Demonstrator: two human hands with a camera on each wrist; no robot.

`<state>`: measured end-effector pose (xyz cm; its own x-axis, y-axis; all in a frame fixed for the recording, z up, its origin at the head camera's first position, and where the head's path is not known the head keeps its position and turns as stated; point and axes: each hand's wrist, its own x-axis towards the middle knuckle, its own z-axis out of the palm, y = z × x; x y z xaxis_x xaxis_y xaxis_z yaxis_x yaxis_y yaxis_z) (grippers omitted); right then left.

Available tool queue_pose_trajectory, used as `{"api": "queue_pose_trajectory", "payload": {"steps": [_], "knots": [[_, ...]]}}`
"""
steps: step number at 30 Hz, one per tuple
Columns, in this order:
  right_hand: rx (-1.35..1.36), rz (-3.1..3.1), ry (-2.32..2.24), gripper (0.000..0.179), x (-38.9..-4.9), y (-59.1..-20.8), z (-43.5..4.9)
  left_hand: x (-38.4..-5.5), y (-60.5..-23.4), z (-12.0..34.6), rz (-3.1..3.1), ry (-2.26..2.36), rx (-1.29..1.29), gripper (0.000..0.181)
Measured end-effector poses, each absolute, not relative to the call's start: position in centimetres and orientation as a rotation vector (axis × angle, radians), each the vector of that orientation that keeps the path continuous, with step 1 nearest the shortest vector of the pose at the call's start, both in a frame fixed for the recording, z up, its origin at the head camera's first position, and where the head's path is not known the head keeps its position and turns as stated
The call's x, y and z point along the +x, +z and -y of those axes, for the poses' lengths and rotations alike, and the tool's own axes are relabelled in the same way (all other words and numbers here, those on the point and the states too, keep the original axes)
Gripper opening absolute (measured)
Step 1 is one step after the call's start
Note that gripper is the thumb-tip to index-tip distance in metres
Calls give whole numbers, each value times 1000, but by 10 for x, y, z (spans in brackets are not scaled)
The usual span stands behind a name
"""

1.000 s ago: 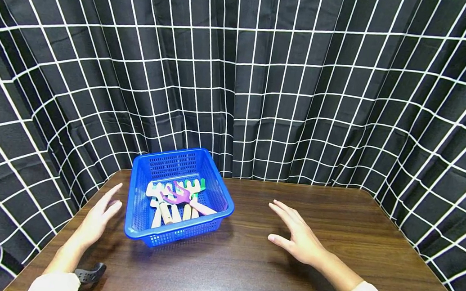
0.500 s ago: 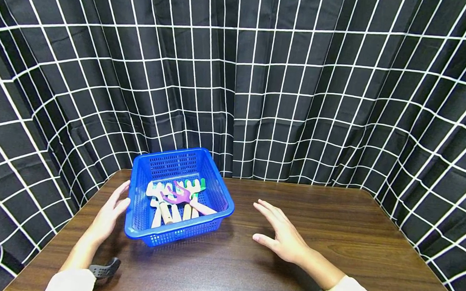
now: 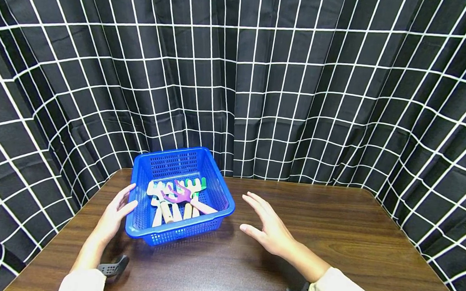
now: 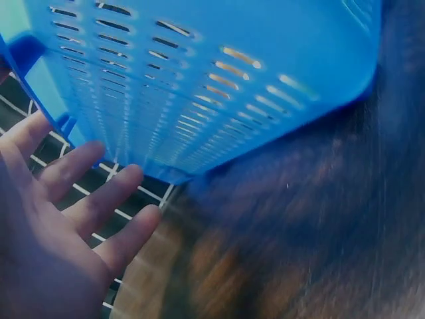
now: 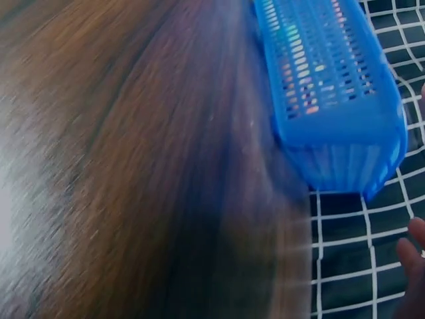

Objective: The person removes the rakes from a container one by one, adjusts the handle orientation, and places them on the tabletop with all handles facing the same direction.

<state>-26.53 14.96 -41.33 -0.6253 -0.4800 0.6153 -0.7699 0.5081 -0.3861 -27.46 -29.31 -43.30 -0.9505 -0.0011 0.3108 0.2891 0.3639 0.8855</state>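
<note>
A blue plastic basket with slotted walls stands on the table, left of centre. Inside lie several small hand forks; on top is a purple fork with a pale pink handle, crossing white fork heads. A green edge shows behind them. My left hand is at the basket's left side, fingers extended, thumb and fingertips over the rim; firm contact cannot be told. In the left wrist view the fingers spread beside the basket wall. To the right of the basket my right hand hovers, holding nothing, fingers extended.
The brown wooden table stretches to the right and in front of the basket. A black curtain with a white grid hangs behind and at both sides. Dark straps circle both wrists near the pale sleeves.
Both hands have moved inward: the left hand rightward onto the basket's left rim, the right hand leftward toward the basket's right side. The basket and its forks stay about where they were.
</note>
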Motion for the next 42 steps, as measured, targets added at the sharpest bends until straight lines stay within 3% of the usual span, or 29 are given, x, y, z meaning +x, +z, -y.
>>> {"api": "queue_pose_trajectory", "payload": {"steps": [15,42], "knots": [[1021,2317,1036,67,-267,-383,-108,-272,-443,279,2052,-2012,-301,54],[874,2539,1214,82,-306,-353,-25,-271,-442,282,2149,-1942,-223,55]]}}
